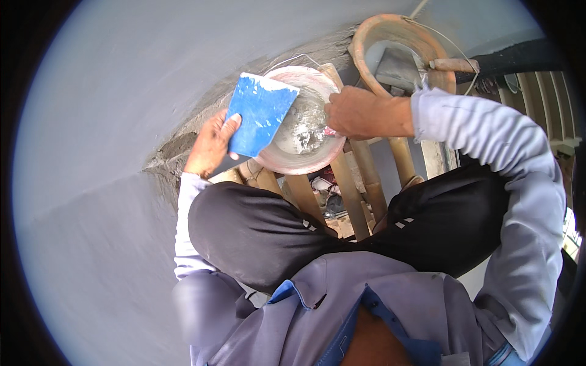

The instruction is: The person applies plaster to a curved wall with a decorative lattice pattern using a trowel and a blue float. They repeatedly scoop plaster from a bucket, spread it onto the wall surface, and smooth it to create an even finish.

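Observation:
My left hand grips a flat blue plastic sheet by its left side, thumb on the face. White paste coats the sheet's far edge and spots its surface. It is tilted over the left part of a whitish, paste-stained bucket. Inside the bucket lies wet grey-white paste. Over the bucket's right rim, my right hand is closed around a small tool with a reddish end showing below the fingers. The hand hides most of that tool, and its blade cannot be told from the paste.
An orange bucket at the far right holds a grey trowel-like tool with a wooden handle. Bamboo poles with gaps lie under the bucket and my legs. A grey wall runs along the left, with a rough unfinished strip.

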Available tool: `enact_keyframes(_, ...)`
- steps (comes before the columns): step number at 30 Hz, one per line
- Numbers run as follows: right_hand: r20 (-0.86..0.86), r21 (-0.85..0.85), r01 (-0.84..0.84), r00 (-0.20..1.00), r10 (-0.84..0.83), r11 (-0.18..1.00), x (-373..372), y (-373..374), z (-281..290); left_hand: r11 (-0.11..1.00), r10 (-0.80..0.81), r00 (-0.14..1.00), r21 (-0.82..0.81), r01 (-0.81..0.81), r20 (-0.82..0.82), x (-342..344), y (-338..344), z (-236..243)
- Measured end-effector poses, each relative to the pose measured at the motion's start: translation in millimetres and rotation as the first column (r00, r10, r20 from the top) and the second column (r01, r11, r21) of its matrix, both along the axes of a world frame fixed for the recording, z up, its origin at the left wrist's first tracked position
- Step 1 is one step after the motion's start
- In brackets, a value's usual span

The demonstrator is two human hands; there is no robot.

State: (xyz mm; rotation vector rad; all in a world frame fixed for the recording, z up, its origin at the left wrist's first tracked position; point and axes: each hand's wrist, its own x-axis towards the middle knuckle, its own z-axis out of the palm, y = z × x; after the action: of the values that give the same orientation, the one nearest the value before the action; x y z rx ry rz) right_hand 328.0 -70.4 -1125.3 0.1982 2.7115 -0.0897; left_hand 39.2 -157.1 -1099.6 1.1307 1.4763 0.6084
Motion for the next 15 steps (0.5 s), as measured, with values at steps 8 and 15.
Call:
enact_keyframes(8, -0.117, -0.169, -0.042, 0.993, 0.023, 0.985, -7.1, 17.0, -30.3, 0.968, 0.168, 0.984, -0.198, -0.153, 0.058, 3.6, -31.6, -13.7)
enact_keyframes(15, -0.157, -0.416, 0.314, 0.899, -0.408, 0.853, 31.6, 58.9, 93.9, 0.915, 0.315, 0.942, -0.299, -0.27, 0.115, 8.7, -28.8, -9.4)
